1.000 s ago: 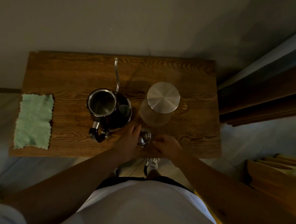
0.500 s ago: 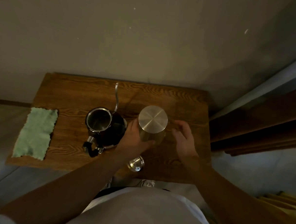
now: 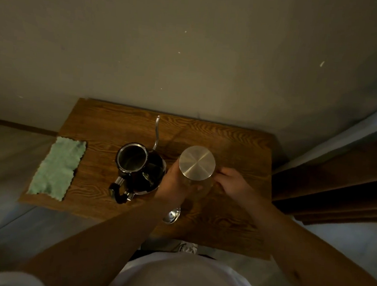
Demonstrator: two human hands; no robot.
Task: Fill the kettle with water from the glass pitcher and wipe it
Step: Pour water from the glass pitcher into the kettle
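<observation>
A dark gooseneck kettle stands open-topped at the middle of the wooden table, its thin spout pointing toward the wall. Its small metal lid lies near the table's front edge. To the kettle's right stands the glass pitcher with a round steel lid. My left hand wraps the pitcher's left side. My right hand grips its right side at the handle. A green cloth lies flat at the table's left end.
A grey wall runs right behind the table. Dark wooden boards lean beside the table's right end. My white shirt and a shoe show below the front edge.
Both hands left the small kettle lid at the front edge and moved up to the pitcher; the right hand has now closed on its handle side. The camera view shifted further back.
</observation>
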